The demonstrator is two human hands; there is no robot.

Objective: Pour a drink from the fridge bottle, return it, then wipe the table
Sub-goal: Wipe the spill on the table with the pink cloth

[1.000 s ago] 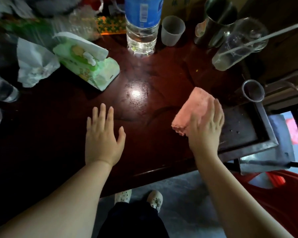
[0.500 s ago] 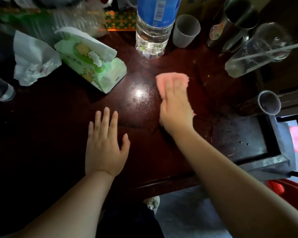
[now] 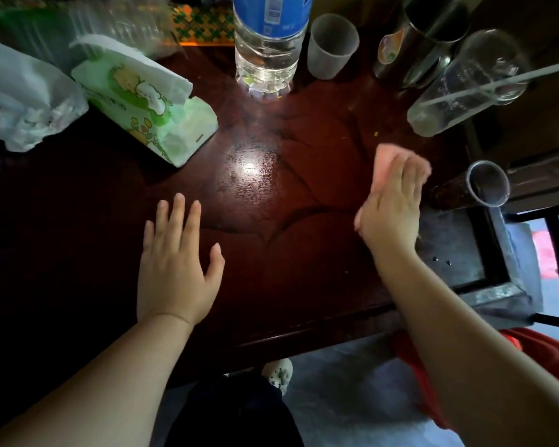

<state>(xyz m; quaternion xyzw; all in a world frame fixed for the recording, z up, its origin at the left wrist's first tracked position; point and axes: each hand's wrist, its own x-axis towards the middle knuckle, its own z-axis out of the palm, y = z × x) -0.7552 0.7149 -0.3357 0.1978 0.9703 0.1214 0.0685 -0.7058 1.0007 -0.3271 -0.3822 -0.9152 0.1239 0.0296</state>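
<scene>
My right hand (image 3: 392, 208) presses flat on a pink cloth (image 3: 384, 162) on the dark red wooden table (image 3: 271, 221), toward its right side. Most of the cloth is hidden under the fingers; only its far edge shows, blurred. My left hand (image 3: 175, 266) lies flat on the table with fingers spread and nothing in it. A clear water bottle with a blue label (image 3: 267, 43) stands at the far middle of the table.
A green tissue pack (image 3: 149, 117) and a crumpled white bag (image 3: 29, 101) lie at far left. A frosted cup (image 3: 331, 45), metal mug (image 3: 423, 37) and clear glass with a straw (image 3: 465, 85) stand at far right. A metal tube (image 3: 488, 187) and grey tray (image 3: 465, 253) sit by the right edge.
My right hand slid the pink cloth left and away across the table, then back to the right. My left hand stayed flat in place.
</scene>
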